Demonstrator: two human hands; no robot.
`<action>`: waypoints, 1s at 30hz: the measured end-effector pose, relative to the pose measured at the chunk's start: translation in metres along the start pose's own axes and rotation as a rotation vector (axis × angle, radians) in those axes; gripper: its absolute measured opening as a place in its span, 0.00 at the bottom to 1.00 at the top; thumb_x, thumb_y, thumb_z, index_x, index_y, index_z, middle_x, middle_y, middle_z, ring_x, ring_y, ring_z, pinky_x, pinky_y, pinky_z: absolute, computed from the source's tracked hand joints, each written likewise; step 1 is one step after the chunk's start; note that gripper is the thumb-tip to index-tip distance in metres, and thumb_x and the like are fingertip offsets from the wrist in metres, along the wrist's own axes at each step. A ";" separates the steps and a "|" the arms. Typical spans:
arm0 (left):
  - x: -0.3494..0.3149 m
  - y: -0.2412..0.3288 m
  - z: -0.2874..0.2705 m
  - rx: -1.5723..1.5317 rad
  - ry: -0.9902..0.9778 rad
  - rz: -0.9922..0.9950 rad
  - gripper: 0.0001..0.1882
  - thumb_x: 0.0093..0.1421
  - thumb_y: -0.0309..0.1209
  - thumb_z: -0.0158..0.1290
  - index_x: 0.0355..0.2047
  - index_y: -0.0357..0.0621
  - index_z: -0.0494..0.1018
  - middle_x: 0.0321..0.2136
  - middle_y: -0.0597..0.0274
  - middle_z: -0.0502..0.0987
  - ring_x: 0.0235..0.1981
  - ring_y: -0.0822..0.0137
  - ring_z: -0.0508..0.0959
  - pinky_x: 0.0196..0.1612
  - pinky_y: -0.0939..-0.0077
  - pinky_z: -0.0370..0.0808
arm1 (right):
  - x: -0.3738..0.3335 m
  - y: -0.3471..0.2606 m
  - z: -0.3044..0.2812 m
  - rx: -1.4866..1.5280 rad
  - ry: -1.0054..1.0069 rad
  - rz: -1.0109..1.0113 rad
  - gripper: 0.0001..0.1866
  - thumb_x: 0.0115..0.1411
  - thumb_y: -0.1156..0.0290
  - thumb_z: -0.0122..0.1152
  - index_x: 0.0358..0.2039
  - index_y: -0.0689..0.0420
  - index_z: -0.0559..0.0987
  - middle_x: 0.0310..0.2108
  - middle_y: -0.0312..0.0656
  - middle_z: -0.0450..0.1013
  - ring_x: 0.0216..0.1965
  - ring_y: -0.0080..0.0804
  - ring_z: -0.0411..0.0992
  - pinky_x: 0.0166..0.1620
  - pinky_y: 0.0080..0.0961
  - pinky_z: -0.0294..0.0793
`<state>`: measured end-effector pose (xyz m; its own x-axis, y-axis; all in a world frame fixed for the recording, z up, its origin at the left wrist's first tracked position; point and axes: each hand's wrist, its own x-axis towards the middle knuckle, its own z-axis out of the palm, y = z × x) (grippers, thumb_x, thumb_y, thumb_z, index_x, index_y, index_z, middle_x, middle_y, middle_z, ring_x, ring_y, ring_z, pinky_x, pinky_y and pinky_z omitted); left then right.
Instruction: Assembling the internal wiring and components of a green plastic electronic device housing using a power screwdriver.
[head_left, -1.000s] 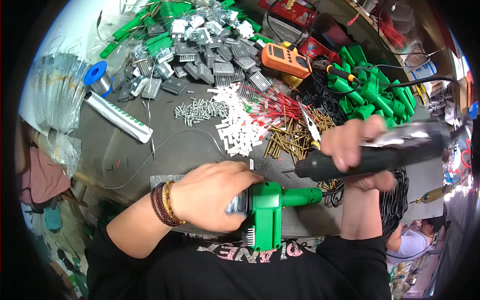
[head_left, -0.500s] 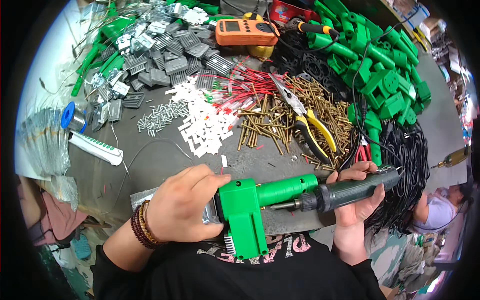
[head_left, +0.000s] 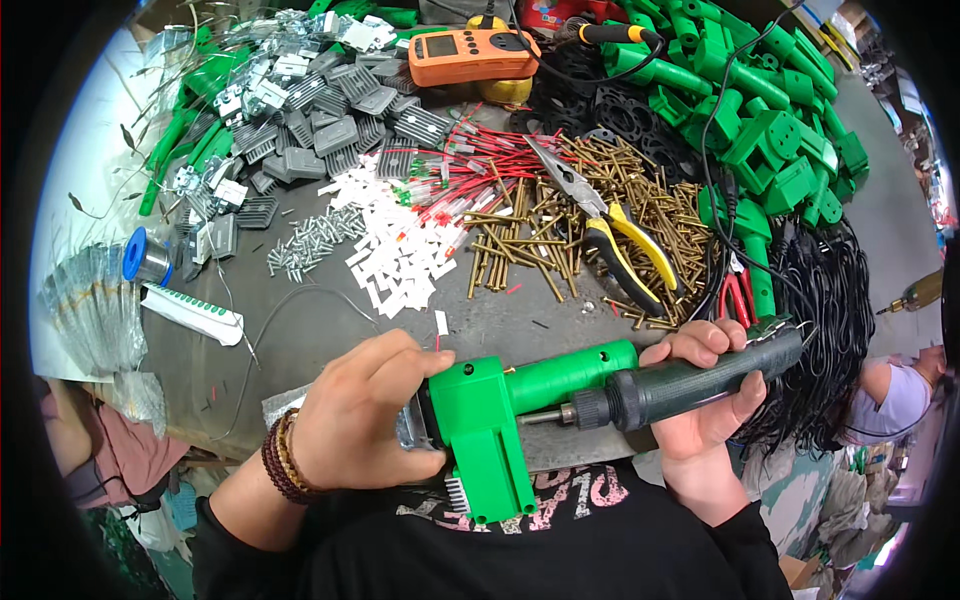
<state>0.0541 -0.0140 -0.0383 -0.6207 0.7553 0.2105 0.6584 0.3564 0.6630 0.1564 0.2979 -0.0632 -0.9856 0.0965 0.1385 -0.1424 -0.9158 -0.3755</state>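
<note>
My left hand point(head_left: 365, 415) is closed round the back of a green plastic tool housing point(head_left: 478, 425) with a tubular handle point(head_left: 575, 378) pointing right. Clear film shows under the fingers. In my right hand point(head_left: 700, 430) lies a dark electric screwdriver point(head_left: 690, 385), the fingers and thumb wrapped about its body. Its bit point(head_left: 545, 416) points left, with the tip at the housing's right side, just below the handle. Whether it sits in a screw head there is too small to tell. A brass screw end shows beside the handle's base.
Beyond my hands lie piles of brass screws point(head_left: 515, 245), white pieces point(head_left: 400, 265), small silver screws point(head_left: 310, 240) and grey finned metal parts point(head_left: 350, 105). Yellow-black pliers point(head_left: 630, 250) rest on the brass screws. An orange multimeter point(head_left: 470, 57), green housings point(head_left: 770, 150) and black cables point(head_left: 820, 310) surround them.
The screwdriver has shifted slightly left, its bit tip now closer against the housing. Both hands keep their grips. The whole view has moved a little.
</note>
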 end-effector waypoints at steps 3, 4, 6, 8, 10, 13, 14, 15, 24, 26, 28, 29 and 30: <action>0.001 -0.001 0.000 -0.015 0.006 0.006 0.34 0.36 0.34 0.68 0.47 0.39 0.73 0.33 0.55 0.73 0.34 0.51 0.76 0.37 0.62 0.76 | -0.002 0.003 -0.001 0.020 0.007 -0.012 0.20 0.53 0.65 0.77 0.43 0.42 0.76 0.44 0.27 0.69 0.47 0.21 0.68 0.68 0.42 0.57; 0.001 -0.001 0.000 -0.013 0.003 0.009 0.34 0.36 0.33 0.68 0.47 0.39 0.73 0.33 0.55 0.73 0.34 0.52 0.76 0.36 0.62 0.76 | -0.003 0.003 0.000 0.035 0.020 -0.025 0.20 0.52 0.66 0.77 0.43 0.43 0.76 0.43 0.27 0.68 0.47 0.22 0.68 0.68 0.40 0.58; 0.002 -0.001 0.001 -0.009 0.002 0.006 0.34 0.36 0.33 0.68 0.47 0.39 0.73 0.33 0.55 0.72 0.33 0.52 0.76 0.35 0.62 0.75 | -0.004 0.004 0.000 0.042 0.019 -0.027 0.21 0.52 0.67 0.77 0.43 0.43 0.76 0.43 0.27 0.68 0.46 0.22 0.68 0.68 0.40 0.58; 0.002 -0.002 0.001 -0.027 0.006 0.002 0.33 0.36 0.33 0.67 0.46 0.40 0.73 0.33 0.56 0.72 0.33 0.52 0.76 0.34 0.62 0.75 | -0.003 0.005 0.000 0.057 0.014 -0.037 0.21 0.51 0.68 0.76 0.43 0.44 0.76 0.43 0.27 0.69 0.46 0.22 0.69 0.68 0.40 0.59; 0.003 -0.002 0.001 -0.031 -0.001 -0.005 0.34 0.36 0.32 0.68 0.47 0.39 0.73 0.33 0.54 0.72 0.33 0.52 0.76 0.35 0.63 0.74 | -0.003 0.004 -0.001 0.054 0.015 -0.037 0.21 0.51 0.68 0.76 0.43 0.44 0.75 0.43 0.27 0.69 0.46 0.22 0.69 0.68 0.41 0.58; 0.002 -0.003 0.001 -0.037 -0.006 -0.010 0.35 0.35 0.31 0.68 0.47 0.37 0.72 0.32 0.52 0.73 0.32 0.52 0.75 0.35 0.64 0.74 | -0.003 0.004 -0.001 0.055 0.009 -0.036 0.20 0.52 0.68 0.76 0.44 0.44 0.75 0.43 0.28 0.69 0.46 0.22 0.69 0.68 0.41 0.58; 0.002 -0.003 0.001 -0.039 -0.005 -0.007 0.35 0.35 0.31 0.68 0.47 0.37 0.72 0.32 0.52 0.73 0.33 0.52 0.76 0.36 0.64 0.74 | -0.001 0.004 -0.001 0.048 -0.007 -0.029 0.20 0.53 0.68 0.76 0.44 0.44 0.75 0.43 0.28 0.69 0.46 0.21 0.69 0.68 0.41 0.58; 0.002 -0.003 0.001 -0.043 -0.003 -0.009 0.35 0.35 0.31 0.68 0.47 0.37 0.72 0.32 0.52 0.73 0.33 0.52 0.76 0.36 0.64 0.74 | 0.000 0.003 -0.001 0.037 -0.021 -0.024 0.21 0.53 0.68 0.75 0.45 0.44 0.75 0.43 0.28 0.69 0.46 0.21 0.69 0.69 0.42 0.57; 0.008 -0.005 -0.006 -0.132 -0.095 -0.040 0.34 0.35 0.32 0.68 0.46 0.36 0.73 0.32 0.53 0.73 0.34 0.52 0.76 0.37 0.64 0.74 | 0.008 0.000 -0.009 0.042 -0.155 0.002 0.25 0.54 0.69 0.75 0.50 0.42 0.74 0.42 0.27 0.69 0.45 0.20 0.69 0.69 0.41 0.56; 0.009 -0.007 -0.004 -0.145 -0.102 -0.018 0.34 0.36 0.32 0.69 0.47 0.37 0.74 0.34 0.52 0.74 0.35 0.51 0.77 0.36 0.64 0.74 | 0.006 -0.001 -0.011 0.036 -0.178 -0.016 0.25 0.55 0.68 0.76 0.50 0.41 0.74 0.42 0.27 0.68 0.45 0.20 0.68 0.68 0.41 0.57; 0.007 -0.007 0.001 -0.087 -0.061 0.027 0.35 0.36 0.33 0.69 0.48 0.38 0.74 0.36 0.52 0.74 0.37 0.51 0.77 0.38 0.63 0.74 | 0.006 -0.001 -0.006 0.032 -0.146 -0.005 0.25 0.54 0.68 0.76 0.50 0.41 0.74 0.41 0.26 0.68 0.44 0.20 0.68 0.68 0.41 0.57; 0.006 -0.007 0.003 -0.033 -0.017 0.075 0.35 0.36 0.33 0.69 0.48 0.39 0.74 0.37 0.53 0.74 0.38 0.50 0.77 0.40 0.62 0.74 | 0.006 -0.001 -0.004 0.021 -0.116 0.008 0.25 0.54 0.67 0.76 0.50 0.40 0.74 0.40 0.26 0.68 0.44 0.20 0.68 0.68 0.40 0.58; 0.009 -0.007 -0.001 -0.034 -0.025 0.078 0.35 0.36 0.33 0.69 0.48 0.39 0.74 0.37 0.53 0.74 0.38 0.50 0.77 0.40 0.62 0.74 | 0.005 -0.002 -0.002 0.023 -0.110 0.002 0.25 0.54 0.67 0.76 0.50 0.40 0.74 0.40 0.26 0.68 0.44 0.20 0.68 0.68 0.40 0.58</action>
<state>0.0437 -0.0104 -0.0401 -0.5572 0.7937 0.2443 0.6890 0.2776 0.6695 0.1516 0.3015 -0.0638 -0.9697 0.0524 0.2385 -0.1373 -0.9248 -0.3548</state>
